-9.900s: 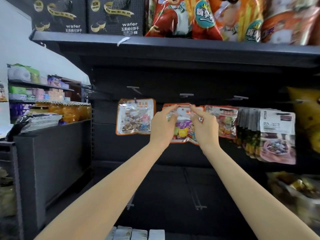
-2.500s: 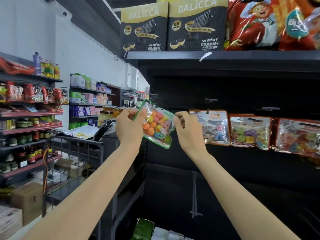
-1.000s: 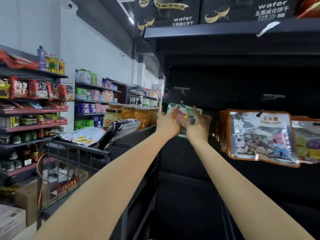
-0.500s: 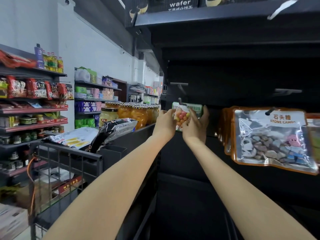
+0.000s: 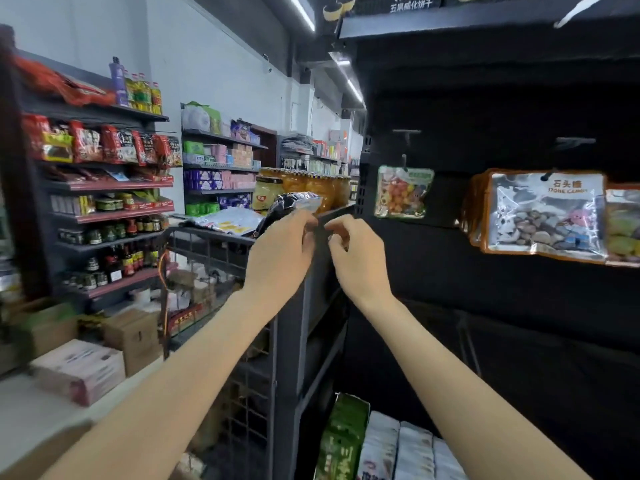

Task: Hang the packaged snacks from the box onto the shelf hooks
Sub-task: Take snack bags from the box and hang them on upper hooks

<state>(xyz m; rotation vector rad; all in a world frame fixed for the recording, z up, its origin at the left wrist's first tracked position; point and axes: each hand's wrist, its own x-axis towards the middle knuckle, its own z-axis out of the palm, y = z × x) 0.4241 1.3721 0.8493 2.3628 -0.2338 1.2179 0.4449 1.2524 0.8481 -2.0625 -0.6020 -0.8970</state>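
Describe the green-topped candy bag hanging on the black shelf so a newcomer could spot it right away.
Find the black shelf unit on the right. At its left end, the green-topped bag hangs alone from a hook, apart from both hands. Unlike the orange-edged stone candy bags to its right, it holds round orange, red and yellow pieces.

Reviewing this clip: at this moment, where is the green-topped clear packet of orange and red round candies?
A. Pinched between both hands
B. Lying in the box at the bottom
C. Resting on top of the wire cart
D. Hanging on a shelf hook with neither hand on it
D. The green-topped clear packet of orange and red round candies hangs from a hook, while the left hand and right hand are below it, holding nothing.
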